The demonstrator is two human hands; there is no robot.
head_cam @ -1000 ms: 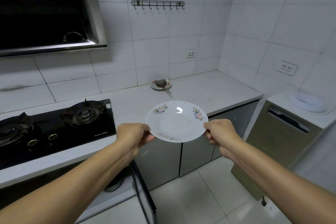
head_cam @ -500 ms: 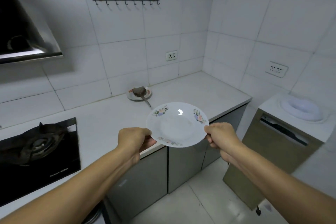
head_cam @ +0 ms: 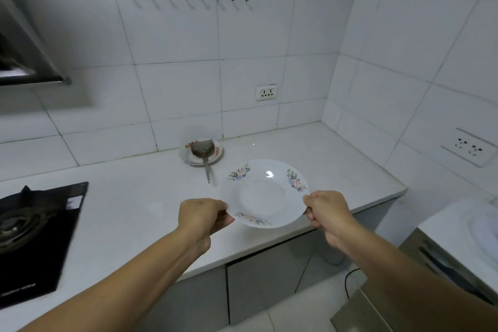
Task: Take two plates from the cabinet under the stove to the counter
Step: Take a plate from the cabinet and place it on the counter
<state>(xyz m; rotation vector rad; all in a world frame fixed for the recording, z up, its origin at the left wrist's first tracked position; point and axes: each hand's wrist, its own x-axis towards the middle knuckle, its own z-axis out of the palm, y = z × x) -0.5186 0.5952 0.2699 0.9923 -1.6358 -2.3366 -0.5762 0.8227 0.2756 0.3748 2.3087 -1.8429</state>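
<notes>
Mid-frame, plate point(head_cam: 265, 194) clamped at opposite rims by left hand point(head_cam: 203, 214) and right hand point(head_cam: 327, 209); should be lowered level onto bare bench point(head_cam: 134, 205), clear of spatula dish point(head_cam: 202, 152).

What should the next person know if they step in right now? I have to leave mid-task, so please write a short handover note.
Left hand: gripping the left rim of the floral plate.
Right hand: gripping the right rim of the same plate.
The plate is level, held over the front part of the white counter, apparently not yet resting on it. Whether a second plate is stacked under it cannot be told.
Farther back, a small plate with a spatula sits near the wall.
Done: a plate is out of the cabinet.
Left: set it down, and confirm that two plates reach the counter.
</notes>
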